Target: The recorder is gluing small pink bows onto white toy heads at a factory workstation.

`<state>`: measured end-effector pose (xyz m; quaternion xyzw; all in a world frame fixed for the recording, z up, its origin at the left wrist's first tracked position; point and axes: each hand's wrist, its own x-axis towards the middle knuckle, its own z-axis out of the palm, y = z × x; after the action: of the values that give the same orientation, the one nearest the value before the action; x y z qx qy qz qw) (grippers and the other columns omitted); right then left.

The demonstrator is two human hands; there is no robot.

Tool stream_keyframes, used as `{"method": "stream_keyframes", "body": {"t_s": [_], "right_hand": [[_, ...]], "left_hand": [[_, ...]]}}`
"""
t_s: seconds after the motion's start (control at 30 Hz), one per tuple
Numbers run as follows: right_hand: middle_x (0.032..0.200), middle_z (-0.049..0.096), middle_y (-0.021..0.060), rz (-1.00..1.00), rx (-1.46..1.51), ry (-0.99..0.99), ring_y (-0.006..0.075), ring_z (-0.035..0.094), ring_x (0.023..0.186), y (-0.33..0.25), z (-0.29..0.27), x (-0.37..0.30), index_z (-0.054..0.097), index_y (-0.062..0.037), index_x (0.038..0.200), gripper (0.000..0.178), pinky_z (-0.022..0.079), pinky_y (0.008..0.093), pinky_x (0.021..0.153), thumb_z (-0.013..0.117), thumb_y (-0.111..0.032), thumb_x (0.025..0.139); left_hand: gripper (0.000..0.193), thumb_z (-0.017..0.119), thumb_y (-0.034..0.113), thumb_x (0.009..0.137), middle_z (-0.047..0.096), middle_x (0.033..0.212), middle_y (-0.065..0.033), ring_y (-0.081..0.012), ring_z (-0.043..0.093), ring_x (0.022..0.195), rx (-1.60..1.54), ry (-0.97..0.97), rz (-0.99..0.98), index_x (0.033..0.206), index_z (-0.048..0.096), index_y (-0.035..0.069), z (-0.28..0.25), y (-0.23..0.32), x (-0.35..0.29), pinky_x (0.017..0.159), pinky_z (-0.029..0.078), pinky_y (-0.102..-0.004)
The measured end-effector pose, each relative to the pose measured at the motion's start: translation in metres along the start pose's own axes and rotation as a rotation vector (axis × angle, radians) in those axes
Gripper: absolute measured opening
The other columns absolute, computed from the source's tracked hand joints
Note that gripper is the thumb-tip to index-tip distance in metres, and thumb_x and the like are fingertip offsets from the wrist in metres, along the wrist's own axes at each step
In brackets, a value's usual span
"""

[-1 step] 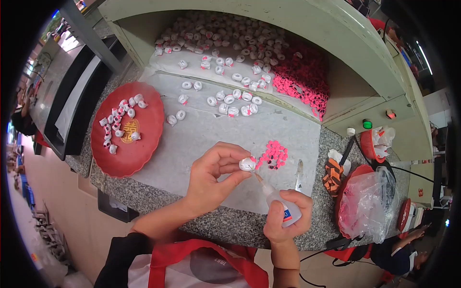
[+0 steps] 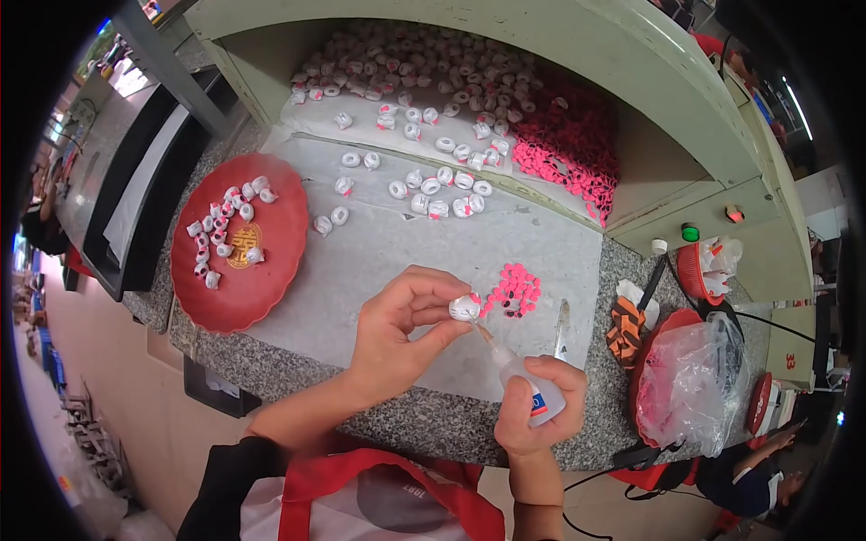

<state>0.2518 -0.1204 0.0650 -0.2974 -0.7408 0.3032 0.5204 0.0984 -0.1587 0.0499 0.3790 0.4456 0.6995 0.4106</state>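
Observation:
Between the thumb and fingers of my left hand (image 2: pixel 397 329) is a small white rounded figurine piece (image 2: pixel 465 308) with a pink part and dark marks. My right hand (image 2: pixel 546 410) is closed around a translucent squeeze bottle (image 2: pixel 528 383) with a blue and red label. Its thin nozzle (image 2: pixel 484 334) points up at the white piece, the tip at or very near its lower side; I cannot tell whether they touch. Just right of the held piece, a cluster of small pink pieces (image 2: pixel 516 287), a few with dark faces, lies on the white sheet (image 2: pixel 379 248).
On the left stands a red scalloped plate (image 2: pixel 194 293) holding several white pieces. More white pieces (image 2: pixel 462 207) sit toward the back, with heaps inside the green shelf (image 2: pixel 686 108). A metal blade (image 2: pixel 563 326), an orange-black bundle (image 2: pixel 624 334), a red basket (image 2: pixel 689 273) and a plastic bag (image 2: pixel 695 379) lie right.

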Motion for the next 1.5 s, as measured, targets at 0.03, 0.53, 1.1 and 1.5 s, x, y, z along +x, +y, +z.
{"method": "stream_keyframes", "body": {"t_s": [0.03, 0.53, 1.1, 1.5], "right_hand": [[0.074, 0.06, 0.0102, 0.015, 0.02, -0.005, 0.0178, 0.058, 0.058, -0.001, 0.0, 0.0, 0.054, 0.0001, 0.087, 0.024, 0.047, 0.0257, 0.053, 0.063, -0.003, 0.065], [0.071, 0.06, 0.0096, -0.065, -0.009, -0.023, 0.018, 0.057, 0.051, 0.001, -0.003, 0.002, 0.052, 0.0015, 0.088, 0.023, 0.045, 0.0264, 0.047, 0.061, -0.004, 0.068], [0.069, 0.059, 0.0097, -0.051, -0.025, -0.055, 0.0181, 0.057, 0.051, -0.001, -0.005, 0.01, 0.053, 0.0026, 0.085, 0.021, 0.046, 0.0263, 0.047, 0.061, -0.003, 0.067], [0.079, 0.054, 0.0063, 0.628, 0.039, 0.309, 0.015, 0.056, 0.068, 0.093, -0.094, -0.002, 0.053, 0.002, 0.081, 0.011, 0.047, 0.0303, 0.058, 0.055, 0.001, 0.071]], "left_hand": [[0.03, 0.056, -0.014, 0.072, 0.048, 0.103, -0.0137, -0.0207, 0.053, 0.098, -0.003, 0.0, 0.003, 0.099, 0.047, -0.004, 0.0, 0.0, 0.0, 0.082, 0.05, -0.0308], [0.03, 0.055, -0.016, 0.071, 0.048, 0.102, -0.0146, -0.0209, 0.054, 0.097, 0.021, -0.007, 0.015, 0.098, 0.047, -0.005, 0.002, -0.002, 0.0, 0.082, 0.049, -0.0304], [0.031, 0.056, -0.016, 0.071, 0.051, 0.103, -0.016, -0.0229, 0.053, 0.1, -0.015, -0.038, -0.029, 0.099, 0.048, -0.006, -0.004, 0.0, 0.004, 0.084, 0.047, -0.0305], [0.039, 0.06, -0.006, 0.071, 0.057, 0.104, -0.0131, -0.0248, 0.058, 0.093, -0.369, -0.13, -0.522, 0.108, 0.052, 0.001, -0.001, -0.017, 0.001, 0.079, 0.049, -0.0303]]}}
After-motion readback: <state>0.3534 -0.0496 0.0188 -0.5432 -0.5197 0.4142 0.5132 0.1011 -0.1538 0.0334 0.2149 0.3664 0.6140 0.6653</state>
